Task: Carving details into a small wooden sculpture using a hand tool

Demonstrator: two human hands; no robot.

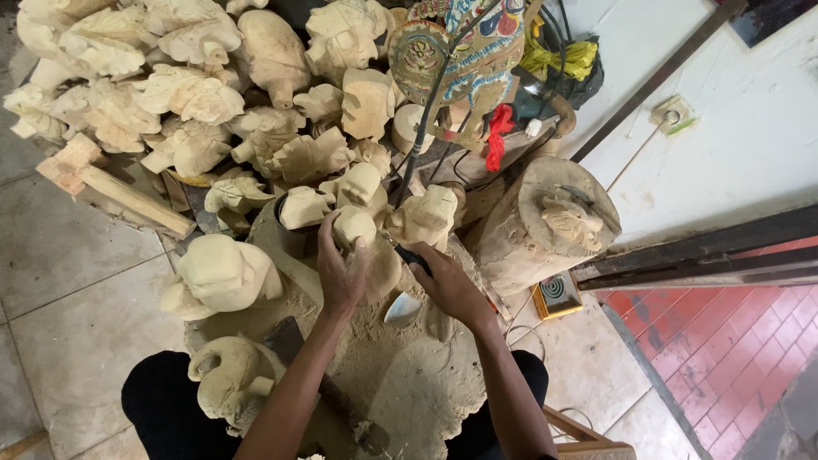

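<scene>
Pale wooden carving, steadied for cutting on the sawdust-covered block.
Gripped at its top by the left hand; dark-handled knife clasped in the right hand, just right of the carving, blade lowered.
</scene>
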